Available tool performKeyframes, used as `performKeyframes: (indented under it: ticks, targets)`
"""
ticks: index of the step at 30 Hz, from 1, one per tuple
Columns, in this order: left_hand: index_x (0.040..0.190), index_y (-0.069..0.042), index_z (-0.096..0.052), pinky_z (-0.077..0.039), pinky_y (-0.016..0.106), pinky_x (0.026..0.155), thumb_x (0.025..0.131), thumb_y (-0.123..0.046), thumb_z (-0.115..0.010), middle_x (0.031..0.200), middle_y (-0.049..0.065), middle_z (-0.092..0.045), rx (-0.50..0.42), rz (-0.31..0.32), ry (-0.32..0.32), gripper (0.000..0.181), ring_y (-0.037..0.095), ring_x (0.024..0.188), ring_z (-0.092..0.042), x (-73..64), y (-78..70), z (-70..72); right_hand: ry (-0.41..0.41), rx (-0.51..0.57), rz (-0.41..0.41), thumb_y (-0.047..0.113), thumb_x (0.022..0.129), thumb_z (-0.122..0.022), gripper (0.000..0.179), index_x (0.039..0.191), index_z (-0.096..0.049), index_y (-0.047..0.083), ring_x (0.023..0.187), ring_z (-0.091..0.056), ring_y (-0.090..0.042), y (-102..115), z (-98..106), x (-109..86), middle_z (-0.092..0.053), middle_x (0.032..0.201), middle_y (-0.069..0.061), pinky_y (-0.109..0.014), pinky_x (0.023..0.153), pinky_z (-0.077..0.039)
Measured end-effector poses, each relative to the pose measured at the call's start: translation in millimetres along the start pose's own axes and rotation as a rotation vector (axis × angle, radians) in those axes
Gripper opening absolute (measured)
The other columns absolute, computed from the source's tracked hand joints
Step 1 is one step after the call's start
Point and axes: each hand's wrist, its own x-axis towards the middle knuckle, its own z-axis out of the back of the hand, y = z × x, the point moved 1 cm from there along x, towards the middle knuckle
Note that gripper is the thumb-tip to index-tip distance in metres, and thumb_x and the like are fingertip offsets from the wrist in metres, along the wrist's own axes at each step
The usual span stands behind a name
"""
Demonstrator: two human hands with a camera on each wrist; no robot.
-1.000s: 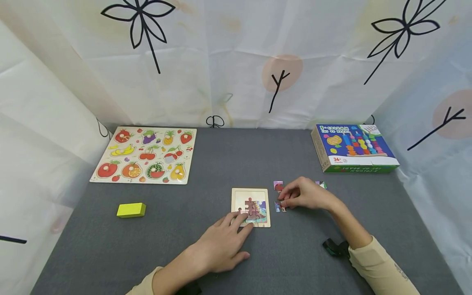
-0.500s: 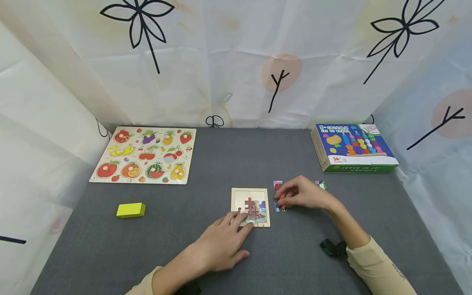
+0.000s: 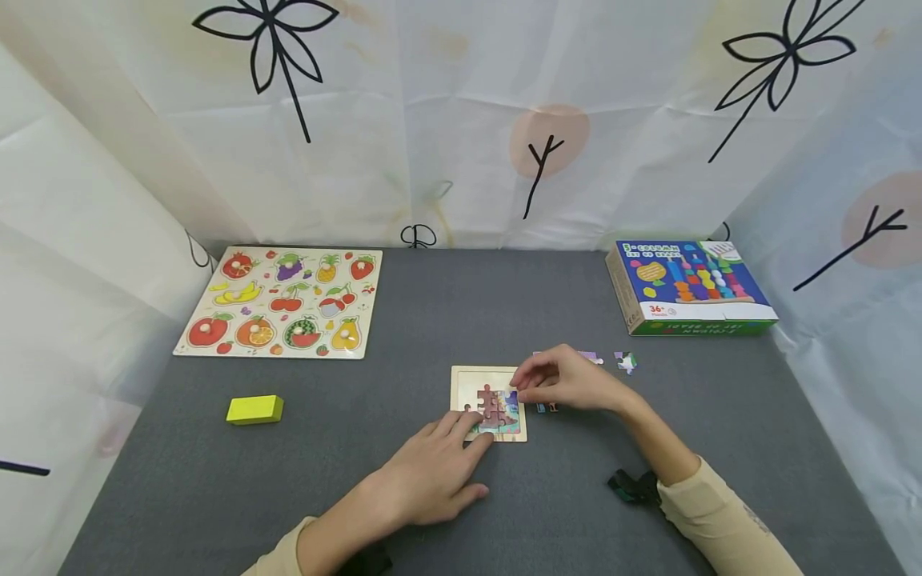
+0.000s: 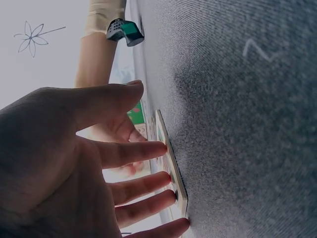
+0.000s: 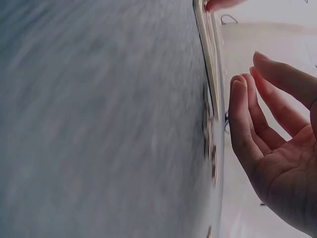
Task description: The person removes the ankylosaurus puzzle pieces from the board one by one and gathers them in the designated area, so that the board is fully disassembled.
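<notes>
A small wooden tray puzzle [image 3: 468, 378] lies at the middle of the table, partly filled with joined brown and blue jigsaw pieces [image 3: 493, 410]. My left hand [image 3: 432, 480] rests its spread, fairly straight fingertips on the puzzle's near left part; the left wrist view shows them against the tray edge [image 4: 174, 171]. Over the tray's right edge, my right hand [image 3: 572, 379] brings thumb and fingertips together, pinching a small jigsaw piece mostly hidden by the fingers. Under and behind that hand lie loose jigsaw pieces [image 3: 625, 362], some partly covered.
At the back left lies a fruit peg puzzle board [image 3: 281, 304]. A yellow block [image 3: 255, 410] sits nearer on the left. A blue and green toy box [image 3: 691, 288] stands at the back right. White printed cloth [image 3: 461, 160] encloses the grey table [image 3: 360, 448].
My right hand has moved left from the loose pieces to above the tray's right edge, uncovering pieces behind it. The left hand has stayed on the puzzle.
</notes>
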Motion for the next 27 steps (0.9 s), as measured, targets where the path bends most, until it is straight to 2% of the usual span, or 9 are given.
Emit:
performKeyframes:
  ticks: [4, 11, 19, 27]
  targets:
    - [0.150, -0.015, -0.056, -0.057, 0.043, 0.109, 0.104, -0.052, -0.069, 0.158, 0.008, -0.050, 0.007, -0.009, -0.022, 0.061, 0.024, 0.142, -0.053, -0.1, 0.0, -1.0, 0.020, -0.014, 0.015, 0.008, 0.098, -0.079, 0.019, 0.115, -0.078, -0.001, 0.088, -0.073, -0.009, 6, -7, 8.3, -0.080, 0.102, -0.013, -0.023, 0.077, -0.063]
    - [0.153, -0.011, -0.054, -0.054, 0.044, 0.116, 0.104, -0.053, -0.067, 0.162, 0.008, -0.048, 0.025, -0.029, -0.022, 0.065, 0.024, 0.145, -0.052, -0.8, -2.1, -2.8, 0.062, -0.061, 0.032, 0.009, 0.099, -0.078, 0.020, 0.117, -0.078, -0.001, 0.092, -0.076, -0.013, 13, -15, 23.5, -0.082, 0.103, -0.012, -0.025, 0.084, -0.065]
    - [0.161, -0.016, -0.050, -0.049, 0.045, 0.122, 0.104, -0.055, -0.066, 0.167, 0.004, -0.047, 0.037, -0.027, 0.010, 0.071, 0.023, 0.153, -0.047, -0.2, -3.6, -5.4, 0.051, -0.160, 0.006, 0.018, 0.099, -0.080, 0.018, 0.111, -0.081, 0.004, 0.081, -0.073, -0.006, 13, -22, 36.3, -0.082, 0.094, -0.004, -0.021, 0.076, -0.061]
    - [0.162, -0.017, -0.050, -0.048, 0.044, 0.124, 0.104, -0.056, -0.066, 0.168, 0.003, -0.046, 0.050, -0.024, 0.022, 0.071, 0.024, 0.154, -0.047, 0.0, -3.5, -6.4, 0.032, -0.211, -0.020, 0.012, 0.096, -0.082, 0.013, 0.105, -0.082, 0.003, 0.075, -0.068, -0.002, 15, -22, 40.8, -0.080, 0.086, -0.004, -0.019, 0.070, -0.058]
